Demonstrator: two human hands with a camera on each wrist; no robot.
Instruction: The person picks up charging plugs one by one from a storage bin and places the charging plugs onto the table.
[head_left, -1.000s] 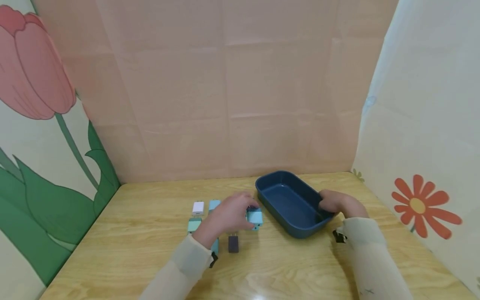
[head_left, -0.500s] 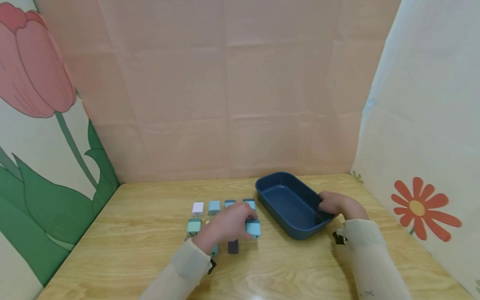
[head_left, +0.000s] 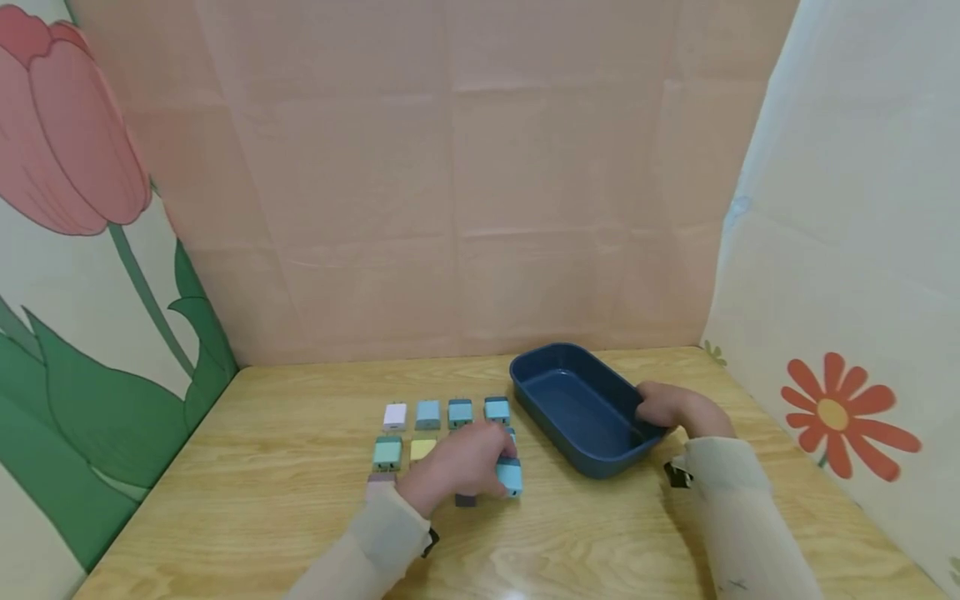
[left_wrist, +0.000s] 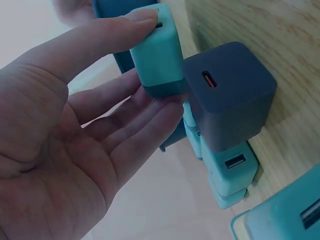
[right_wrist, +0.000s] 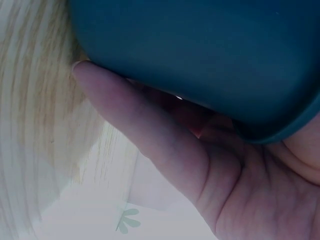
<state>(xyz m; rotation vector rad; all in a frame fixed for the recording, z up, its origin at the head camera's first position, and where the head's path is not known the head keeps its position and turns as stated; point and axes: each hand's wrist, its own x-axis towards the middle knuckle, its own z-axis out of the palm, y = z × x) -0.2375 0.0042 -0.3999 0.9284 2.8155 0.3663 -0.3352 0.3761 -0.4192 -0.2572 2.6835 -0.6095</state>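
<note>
My left hand [head_left: 467, 462] pinches a light-blue charger plug [left_wrist: 159, 57] with a darker band, thumb on its port end and fingertips at the banded end. Right beside it in the left wrist view stands a dark charger plug [left_wrist: 235, 90] with a narrow port; in the head view my hand mostly covers that one. Over at the right, my right hand [head_left: 681, 407] grips the near right edge of a deep navy bin [head_left: 547, 429], thumb along its outer wall. Another blue plug behind the left fingers is largely hidden.
Rows of charger plugs lie left of the bin: a white one [head_left: 395, 416], a plain light-blue one [head_left: 428, 414], two blue ones with dark bands, a green one [head_left: 387, 454], a yellow one [head_left: 422, 450] and a mauve one [head_left: 381, 482]. A pink backdrop [head_left: 450, 208] rises behind the table.
My left hand has moved toward the front of the table with the light-blue charger plug, uncovering plugs in the back row. The right hand and the bin have stayed put.
</note>
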